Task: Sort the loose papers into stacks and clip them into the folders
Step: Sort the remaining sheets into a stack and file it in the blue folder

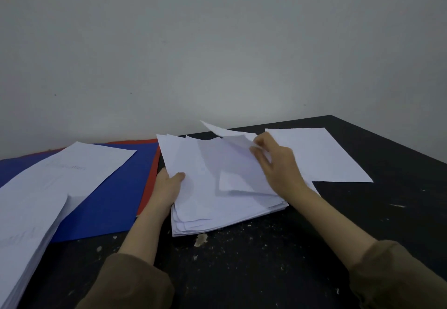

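White sheets of paper lie across a black, scuffed table set against a pale grey wall. A person in brown sleeves leans over an untidy stack of loose papers near the middle of the table. Their left hand grips the stack's left edge, thumb curled over the top sheet and fingers hidden underneath. Their right hand pinches the corner of a lifted sheet between thumb and fingertips, raising it off the stack. Just beyond that hand, a single sheet lies flat on the table to the right. To the left, a blue folder lies on top of a red folder, touching the stack's left side. A second, thicker pile of papers rests partly on the blue folder at the near left.
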